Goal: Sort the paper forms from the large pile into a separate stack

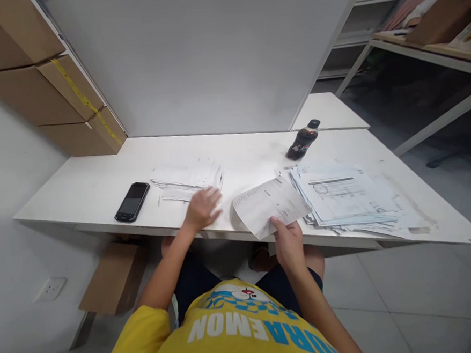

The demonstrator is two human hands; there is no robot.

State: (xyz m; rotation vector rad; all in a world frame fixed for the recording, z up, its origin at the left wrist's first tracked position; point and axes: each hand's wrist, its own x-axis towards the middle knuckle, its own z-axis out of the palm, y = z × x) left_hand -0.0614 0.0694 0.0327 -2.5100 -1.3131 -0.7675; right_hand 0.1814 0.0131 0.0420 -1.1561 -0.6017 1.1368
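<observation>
My left hand (203,206) is blurred, loosely spread; my right hand (289,242) pinches, thumb (277,224) on top; both forearms (167,272) angle inward.

Right hand (289,242) gripping printed sheet (267,204) right of frame centre, left hand (202,208) blurred at paper pile (179,181) left of centre, phone (133,202) further left, bottle (303,141) and second pile (342,196) right.

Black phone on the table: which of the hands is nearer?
Left. The left hand is by the papers right of the black phone; the right hand, holding a sheet, is farther right.
</observation>
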